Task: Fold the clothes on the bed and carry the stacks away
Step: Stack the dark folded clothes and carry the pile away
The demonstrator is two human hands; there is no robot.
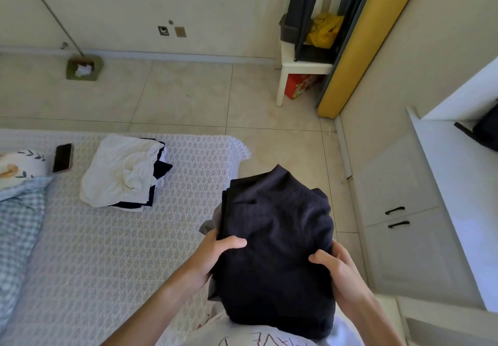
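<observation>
Beside the bed, left hand and right hand each clasp the dark stack, best kept level and snug against the chest while walking.

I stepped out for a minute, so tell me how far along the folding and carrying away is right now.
Folding looks about done. In hand: the left hand and right hand grip a dark folded stack, held at the chest past the edge of the bed. Left: a second stack, white on top with dark pieces beneath, lies on the bed beside a phone and has yet to be carried away.
</observation>
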